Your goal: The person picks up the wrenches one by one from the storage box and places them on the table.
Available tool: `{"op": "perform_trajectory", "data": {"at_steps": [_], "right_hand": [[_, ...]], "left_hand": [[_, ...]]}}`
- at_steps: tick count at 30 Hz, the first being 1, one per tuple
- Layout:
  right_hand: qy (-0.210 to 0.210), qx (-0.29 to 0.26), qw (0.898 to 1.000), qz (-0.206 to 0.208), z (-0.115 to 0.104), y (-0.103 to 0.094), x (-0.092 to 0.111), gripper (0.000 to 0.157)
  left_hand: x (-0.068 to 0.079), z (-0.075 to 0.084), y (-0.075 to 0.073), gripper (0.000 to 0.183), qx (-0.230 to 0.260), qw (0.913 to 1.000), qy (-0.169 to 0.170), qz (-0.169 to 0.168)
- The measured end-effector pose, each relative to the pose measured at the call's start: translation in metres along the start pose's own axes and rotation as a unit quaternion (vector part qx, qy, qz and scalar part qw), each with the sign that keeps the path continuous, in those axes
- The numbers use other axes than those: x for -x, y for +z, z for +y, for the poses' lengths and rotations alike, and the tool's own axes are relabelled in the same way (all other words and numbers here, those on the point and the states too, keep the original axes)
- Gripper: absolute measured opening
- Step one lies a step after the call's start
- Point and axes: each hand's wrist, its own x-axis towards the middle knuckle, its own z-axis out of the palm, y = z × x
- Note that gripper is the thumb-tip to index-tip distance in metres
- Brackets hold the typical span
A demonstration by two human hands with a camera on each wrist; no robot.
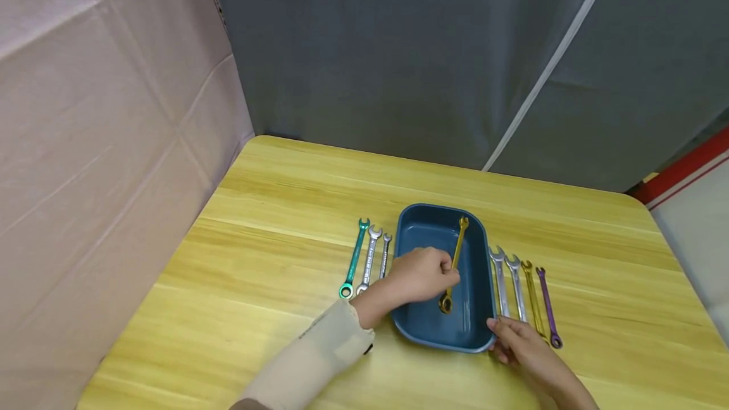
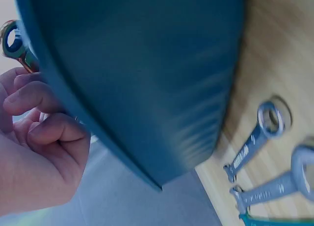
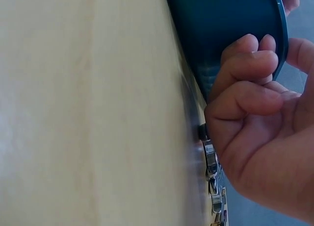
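Observation:
Over the dark blue tray [image 1: 424, 328], my left hand [image 1: 426, 274] pinches a gold combination wrench [image 1: 459, 242] near its middle. The wrench's ring end points toward me and its open end toward the far rim; whether it touches the tray floor I cannot tell. My right hand [image 1: 521, 340] grips the tray's near right corner, thumb on the rim and fingers curled outside below it, as the right wrist view also shows. In the left wrist view, the wrench's ring end [image 2: 20, 52] shows above the left hand [image 2: 44, 133], beyond the tray wall [image 2: 137, 79].
Left of the tray lie a green wrench [image 1: 355, 255], a silver wrench [image 1: 370, 258] and a smaller silver wrench [image 1: 385, 255]. To its right lie two silver wrenches [image 1: 501, 283], a gold wrench [image 1: 533, 296] and a purple wrench [image 1: 548, 305]. A grey curtain [image 1: 398, 68] hangs behind the wooden table [image 1: 256, 239].

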Motion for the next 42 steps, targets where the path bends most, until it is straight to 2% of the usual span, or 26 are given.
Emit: {"op": "perform_trajectory", "data": {"at_steps": [8,18,28,34,42], "right_hand": [[0.009,-0.005,1.000,0.003,0.000,0.000,0.000,0.050],[0.016,0.003,1.000,0.009,-0.001,0.001,0.000,0.049],[0.040,-0.004,0.999,0.011,-0.003,0.001,0.000,0.049],[0.032,-0.005,0.999,0.000,-0.002,0.000,-0.001,0.050],[0.022,-0.017,1.000,-0.011,0.000,-0.002,-0.001,0.047]], "left_hand": [[0.006,-0.009,-0.022,0.039,0.014,0.9999,0.006,0.006],[0.014,-0.030,-0.048,0.037,0.021,0.9995,-0.014,0.017],[0.024,-0.056,-0.062,0.037,0.020,0.9988,-0.035,0.026],[0.029,-0.075,-0.069,0.032,0.008,0.9977,-0.061,0.029],[0.037,-0.100,-0.077,0.033,0.041,0.9941,-0.100,0.010]]}}
